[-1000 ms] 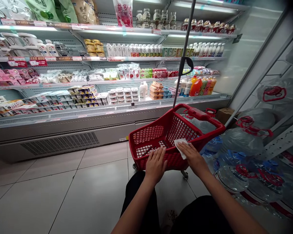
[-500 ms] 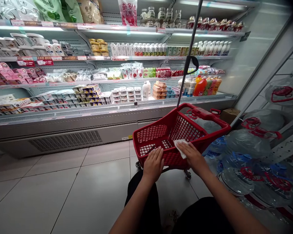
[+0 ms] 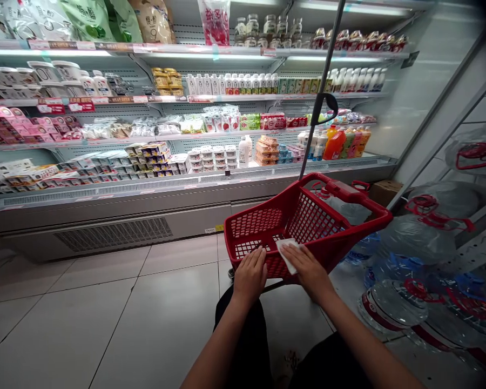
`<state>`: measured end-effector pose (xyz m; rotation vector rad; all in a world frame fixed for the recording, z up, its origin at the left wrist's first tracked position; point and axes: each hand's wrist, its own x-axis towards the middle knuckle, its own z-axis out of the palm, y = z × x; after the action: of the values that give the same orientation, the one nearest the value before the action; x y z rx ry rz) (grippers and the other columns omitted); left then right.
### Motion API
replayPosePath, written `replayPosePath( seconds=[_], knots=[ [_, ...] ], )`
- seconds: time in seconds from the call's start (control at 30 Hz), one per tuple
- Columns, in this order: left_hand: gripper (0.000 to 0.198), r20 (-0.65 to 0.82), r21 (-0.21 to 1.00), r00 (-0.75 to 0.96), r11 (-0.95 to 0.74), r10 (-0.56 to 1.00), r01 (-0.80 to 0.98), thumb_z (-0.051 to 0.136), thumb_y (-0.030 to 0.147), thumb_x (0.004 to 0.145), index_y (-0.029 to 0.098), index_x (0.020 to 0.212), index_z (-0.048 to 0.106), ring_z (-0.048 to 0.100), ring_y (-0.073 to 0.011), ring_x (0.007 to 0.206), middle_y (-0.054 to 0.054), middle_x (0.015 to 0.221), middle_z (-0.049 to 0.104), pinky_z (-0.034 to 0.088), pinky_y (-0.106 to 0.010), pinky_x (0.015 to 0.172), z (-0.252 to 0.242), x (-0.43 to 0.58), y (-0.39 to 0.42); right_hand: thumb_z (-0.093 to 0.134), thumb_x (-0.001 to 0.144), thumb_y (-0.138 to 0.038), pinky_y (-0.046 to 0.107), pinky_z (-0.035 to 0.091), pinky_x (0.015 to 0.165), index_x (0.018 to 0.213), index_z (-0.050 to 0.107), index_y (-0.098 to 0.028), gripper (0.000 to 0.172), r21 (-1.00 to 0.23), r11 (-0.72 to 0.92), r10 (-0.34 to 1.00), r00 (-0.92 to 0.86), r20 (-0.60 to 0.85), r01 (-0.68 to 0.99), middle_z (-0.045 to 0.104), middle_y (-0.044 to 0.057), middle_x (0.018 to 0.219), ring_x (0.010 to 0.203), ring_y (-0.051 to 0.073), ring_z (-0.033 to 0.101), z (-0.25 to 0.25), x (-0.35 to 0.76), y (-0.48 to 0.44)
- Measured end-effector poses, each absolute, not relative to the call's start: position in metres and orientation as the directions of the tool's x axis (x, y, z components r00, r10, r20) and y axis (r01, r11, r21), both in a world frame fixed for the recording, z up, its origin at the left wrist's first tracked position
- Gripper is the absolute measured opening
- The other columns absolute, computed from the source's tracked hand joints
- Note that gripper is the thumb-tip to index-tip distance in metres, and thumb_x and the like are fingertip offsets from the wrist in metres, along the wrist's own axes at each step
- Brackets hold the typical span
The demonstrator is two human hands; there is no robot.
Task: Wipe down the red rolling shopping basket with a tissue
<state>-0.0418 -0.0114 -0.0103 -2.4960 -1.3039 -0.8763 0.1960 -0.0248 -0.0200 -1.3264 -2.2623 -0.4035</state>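
Observation:
A red plastic shopping cart [image 3: 337,240] with perforated basket walls stands right before me. My left hand [image 3: 249,276] lies over its near rim by the front corner, fingers together and hooked over the edge. Under the fingers of my right hand [image 3: 308,269] is a white wipe [image 3: 285,249], pressed against the same rim a little farther right. That hand is closed on the wipe, and its fingertips partly cover it. A dark pole [image 3: 322,97] with a hooked grip rises behind the cart.
A refrigerated display [image 3: 146,189] with shelves of yogurt tubs, bottles and bags runs along the back. Large clear water bottles [image 3: 392,305] with red handles are stacked close on the right, beside a white rack. A cardboard box [image 3: 384,190] sits behind the cart.
My right hand has slid left along the cart's rim with the wipe, coming closer to my left hand. The left hand keeps its place on the rim. The view has shifted slightly.

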Motion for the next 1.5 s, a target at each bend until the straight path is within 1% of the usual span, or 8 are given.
replayPosePath(
  seconds=[0.23,0.53,0.7,0.87,1.07,1.2,1.33,1.5],
  knots=[
    [0.050,0.571,0.110,0.377,-0.523,0.730,0.845,0.049,0.021,0.102,0.027,0.152,0.050,0.055,-0.0266,0.140,-0.005,0.152,0.057,0.041,-0.053,0.120,-0.012,-0.054,-0.022,0.030,0.093,-0.002,0.048,0.029,0.127,0.167,0.016,-0.029,0.080,0.001,0.320,0.761,-0.258,0.596,0.947,0.043,0.001,0.164,0.154,0.020,0.035,-0.012,0.249,-0.043],
    [0.051,0.563,0.147,0.427,-0.594,0.708,0.791,0.044,0.018,0.102,0.015,0.153,0.045,0.052,-0.0227,0.142,-0.011,0.155,0.054,0.046,-0.042,0.118,-0.018,-0.048,-0.029,0.030,0.088,0.000,0.051,0.027,0.128,0.167,0.019,-0.028,0.084,-0.135,0.295,0.763,-0.148,0.629,0.946,0.046,0.004,0.162,0.155,0.021,0.033,-0.022,0.255,-0.022],
    [0.052,0.569,0.153,0.427,-0.601,0.703,0.785,0.044,0.018,0.101,0.013,0.153,0.045,0.050,-0.0237,0.144,-0.013,0.156,0.052,0.045,-0.043,0.120,-0.022,-0.042,-0.030,0.033,0.087,0.000,0.043,0.029,0.128,0.166,0.023,-0.028,0.085,-0.117,0.392,0.742,-0.238,0.627,0.912,0.051,0.003,0.159,0.150,0.017,0.042,-0.036,0.189,-0.020],
    [0.055,0.554,0.158,0.444,-0.612,0.704,0.775,0.043,0.012,0.099,0.019,0.153,0.047,0.053,-0.0212,0.142,-0.008,0.154,0.055,0.046,-0.043,0.119,-0.021,-0.056,-0.023,0.035,0.085,0.001,0.045,0.028,0.128,0.164,0.029,-0.026,0.084,-0.071,0.539,0.720,-0.415,0.557,0.839,0.048,0.002,0.161,0.151,0.016,0.039,-0.035,0.148,-0.022],
    [0.052,0.579,0.173,0.369,-0.551,0.727,0.816,0.044,0.011,0.098,0.021,0.148,0.053,0.059,-0.0227,0.135,-0.006,0.143,0.066,0.043,-0.049,0.122,-0.021,-0.084,-0.023,0.034,0.086,0.002,0.049,0.026,0.129,0.163,0.033,-0.027,0.082,-0.082,0.448,0.736,-0.316,0.599,0.890,0.052,0.004,0.158,0.149,0.018,0.043,-0.023,0.207,-0.015],
    [0.060,0.592,0.193,0.344,-0.542,0.729,0.818,0.047,0.011,0.094,0.021,0.153,0.047,0.062,-0.0236,0.132,-0.008,0.142,0.066,0.047,-0.047,0.119,-0.023,-0.079,-0.025,0.033,0.087,0.001,0.050,0.028,0.129,0.161,0.037,-0.022,0.078,-0.085,0.426,0.741,-0.294,0.604,0.900,0.054,0.006,0.155,0.149,0.021,0.044,-0.030,0.176,-0.015],
    [0.078,0.582,0.222,0.304,-0.507,0.754,0.833,0.046,0.005,0.087,0.020,0.162,0.029,0.063,-0.0238,0.131,-0.010,0.145,0.064,0.049,-0.044,0.116,-0.025,-0.077,-0.023,0.036,0.087,0.002,0.043,0.035,0.126,0.161,0.036,-0.027,0.079,-0.052,0.529,0.710,-0.408,0.573,0.847,0.053,0.000,0.157,0.147,0.016,0.046,-0.037,0.103,-0.020],
    [0.089,0.498,0.348,0.198,-0.404,0.844,0.846,0.045,0.001,0.082,0.024,0.164,0.018,0.070,-0.0222,0.120,-0.008,0.138,0.068,0.060,-0.036,0.097,-0.021,-0.091,-0.021,0.035,0.090,0.001,0.047,0.032,0.127,0.165,0.025,-0.027,0.081,-0.037,0.609,0.672,-0.491,0.554,0.792,0.048,0.001,0.160,0.149,0.018,0.044,-0.030,0.098,-0.030]
  ],
)
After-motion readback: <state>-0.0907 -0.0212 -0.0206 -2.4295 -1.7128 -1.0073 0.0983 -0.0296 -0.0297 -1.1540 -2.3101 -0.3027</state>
